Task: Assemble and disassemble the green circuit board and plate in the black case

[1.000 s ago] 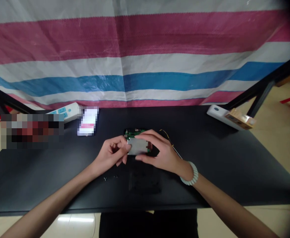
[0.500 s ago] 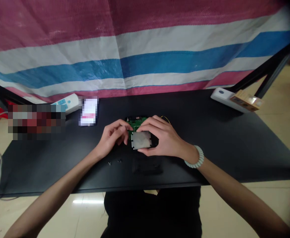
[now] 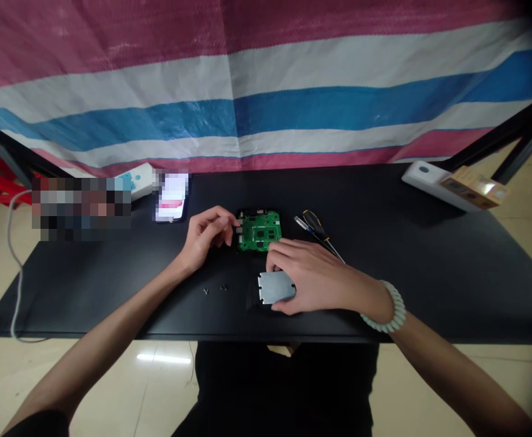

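Right hand (image 3: 313, 274) closed around silver plate (image 3: 275, 288), left hand (image 3: 205, 237) half-open at circuit board (image 3: 263, 227), box (image 3: 474, 185) print unreadable.

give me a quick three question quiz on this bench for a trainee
1. Which hand holds the plate?
2. True or false: the screws lie to the left of the plate.
3. Fill in the colour: the left hand is at the edge of the ____ board.

Key:
1. The right hand.
2. True.
3. Green.
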### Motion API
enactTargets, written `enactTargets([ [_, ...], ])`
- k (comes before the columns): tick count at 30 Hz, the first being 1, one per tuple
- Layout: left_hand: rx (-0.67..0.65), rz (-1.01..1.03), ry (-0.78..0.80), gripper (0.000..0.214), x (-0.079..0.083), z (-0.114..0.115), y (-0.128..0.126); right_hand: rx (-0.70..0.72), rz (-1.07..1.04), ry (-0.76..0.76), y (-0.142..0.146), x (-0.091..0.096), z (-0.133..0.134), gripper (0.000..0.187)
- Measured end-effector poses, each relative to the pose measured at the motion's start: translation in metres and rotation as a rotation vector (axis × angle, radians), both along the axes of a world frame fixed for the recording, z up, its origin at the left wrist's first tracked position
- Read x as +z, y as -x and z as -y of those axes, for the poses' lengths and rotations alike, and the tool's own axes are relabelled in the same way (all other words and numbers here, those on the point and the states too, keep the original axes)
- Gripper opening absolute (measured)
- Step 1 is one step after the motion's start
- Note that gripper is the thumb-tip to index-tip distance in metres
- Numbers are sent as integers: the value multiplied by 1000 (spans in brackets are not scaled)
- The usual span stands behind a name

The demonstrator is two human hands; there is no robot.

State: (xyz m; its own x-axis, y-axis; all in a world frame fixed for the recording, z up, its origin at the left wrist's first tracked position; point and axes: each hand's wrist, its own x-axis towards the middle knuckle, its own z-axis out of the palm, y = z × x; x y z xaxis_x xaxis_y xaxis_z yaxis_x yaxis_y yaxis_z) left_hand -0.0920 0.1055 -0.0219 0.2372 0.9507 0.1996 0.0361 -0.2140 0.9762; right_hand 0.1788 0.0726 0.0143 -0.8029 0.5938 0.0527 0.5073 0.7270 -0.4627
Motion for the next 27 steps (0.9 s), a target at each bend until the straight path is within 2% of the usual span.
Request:
enactTargets([
  [6,24,20,22,28,-1,-1,1,-23,20,2,3,0,5,45],
  [15,-21,-60,-32,31,-2,1,0,-24,55,8,7,-4,7,45],
  [18,-50,-168,-148,27,1,5,0,-20,69,20,7,-4,8,46],
  [23,-96,-412,-492,10,5,13,-6,-27,69,19,8,-5,8,48],
  [27,-180,-485,-660,10,4,15,-12,-26,61,15,9,-8,7,47],
])
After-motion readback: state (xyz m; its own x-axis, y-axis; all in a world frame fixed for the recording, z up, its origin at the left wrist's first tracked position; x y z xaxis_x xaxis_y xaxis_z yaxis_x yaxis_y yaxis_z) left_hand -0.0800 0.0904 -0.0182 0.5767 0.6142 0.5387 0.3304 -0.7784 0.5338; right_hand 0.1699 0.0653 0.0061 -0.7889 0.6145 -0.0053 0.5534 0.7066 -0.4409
